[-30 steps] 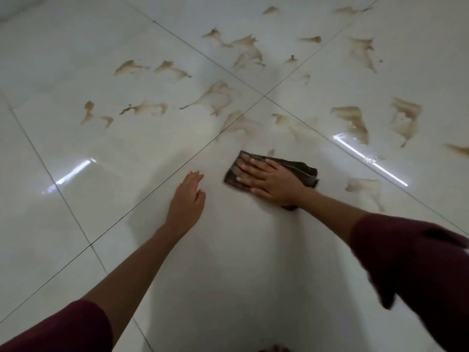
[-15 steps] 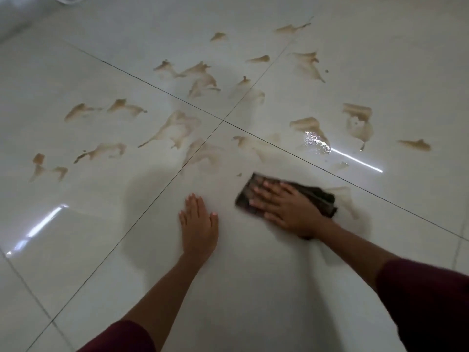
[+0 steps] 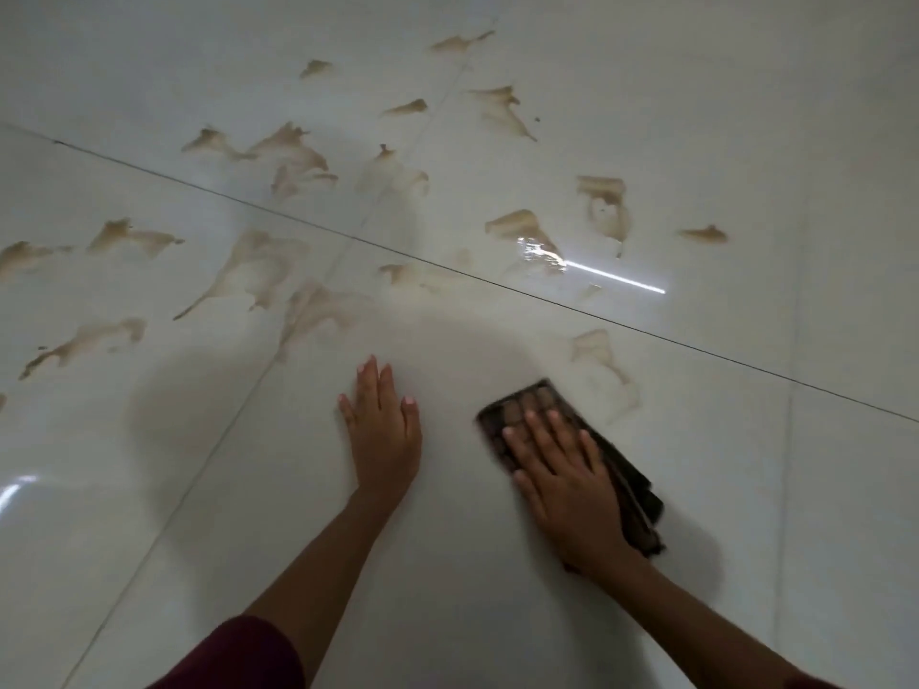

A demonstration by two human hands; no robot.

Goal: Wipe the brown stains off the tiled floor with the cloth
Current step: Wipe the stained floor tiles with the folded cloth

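Observation:
My right hand (image 3: 567,479) presses flat on a dark brown folded cloth (image 3: 527,410) lying on the glossy white tiled floor (image 3: 447,564). My left hand (image 3: 383,430) rests flat on the tile to the left of the cloth, fingers apart and holding nothing. Several brown stains spread across the tiles beyond both hands, such as one big smear (image 3: 253,271) at the left and a pale smear (image 3: 597,355) just past the cloth. Others lie farther off (image 3: 604,203).
Dark grout lines (image 3: 696,343) cross the floor diagonally. A bright light reflection (image 3: 611,278) glares on a wet stain at the right. My shadow darkens the tile around the left hand.
The right hand has drawn the cloth back toward me and to the right. The left hand has stayed planted, and the view has swung so the stains sit higher and farther off.

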